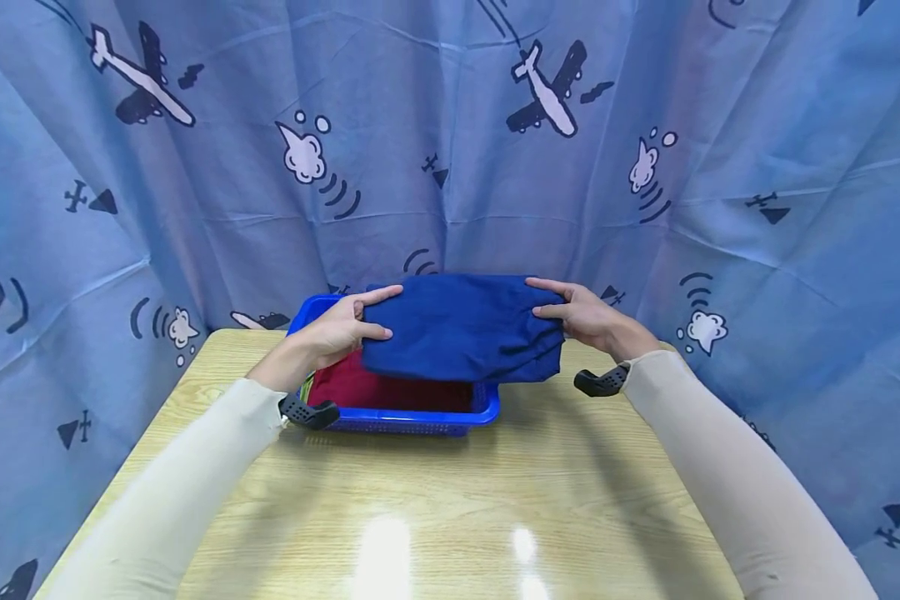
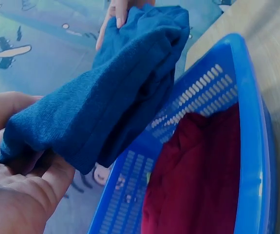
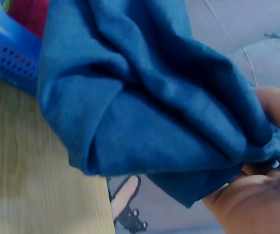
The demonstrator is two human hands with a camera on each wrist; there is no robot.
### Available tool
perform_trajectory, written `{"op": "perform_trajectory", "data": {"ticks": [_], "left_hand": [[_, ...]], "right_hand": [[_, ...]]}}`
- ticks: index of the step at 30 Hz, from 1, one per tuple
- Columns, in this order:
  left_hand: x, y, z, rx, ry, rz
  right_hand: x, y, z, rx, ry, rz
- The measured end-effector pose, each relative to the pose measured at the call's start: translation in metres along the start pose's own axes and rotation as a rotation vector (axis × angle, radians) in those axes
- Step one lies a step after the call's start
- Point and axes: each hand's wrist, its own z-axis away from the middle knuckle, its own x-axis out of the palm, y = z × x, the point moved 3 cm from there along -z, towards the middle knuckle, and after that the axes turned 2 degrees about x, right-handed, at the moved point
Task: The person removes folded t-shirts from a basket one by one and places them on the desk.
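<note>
A folded dark blue cloth (image 1: 461, 329), likely a garment, is held up over the right part of a blue plastic basket (image 1: 405, 421). My left hand (image 1: 337, 332) pinches its left end between thumb and fingers. At the other end my right hand (image 1: 581, 315) grips it the same way, thumb on top. The left wrist view shows the cloth (image 2: 101, 92) in several layers, its folded edge toward the camera. Loose folds of the cloth (image 3: 144, 107) hang beside the right hand (image 3: 261, 190). Inside the basket lies a dark red cloth (image 2: 198, 170), partly covered in the head view.
The basket stands on a light wood table (image 1: 540, 483) toward its back left. Behind the table hangs a blue curtain (image 1: 420, 167) with printed airplanes. A black strap (image 1: 309, 412) sits on the left wrist, another strap (image 1: 602, 382) on the right.
</note>
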Motion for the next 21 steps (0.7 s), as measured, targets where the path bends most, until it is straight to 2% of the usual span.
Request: {"op": "perform_trajectory", "data": {"ticks": [6,14,18,21], "left_hand": [[0.022,0.002,-0.012,0.004,-0.032,0.05],[0.054,-0.003,-0.029,0.013,-0.046,0.115],[0.07,-0.004,-0.038,0.012,-0.053,0.105],[0.08,-0.004,-0.045,0.004,-0.047,0.058]], "right_hand": [[-0.017,0.007,0.007,0.021,0.018,0.072],[-0.039,0.017,0.017,0.04,0.019,0.099],[-0.052,0.022,0.021,0.052,0.024,0.147],[-0.062,0.026,0.024,0.06,0.03,0.163]]}}
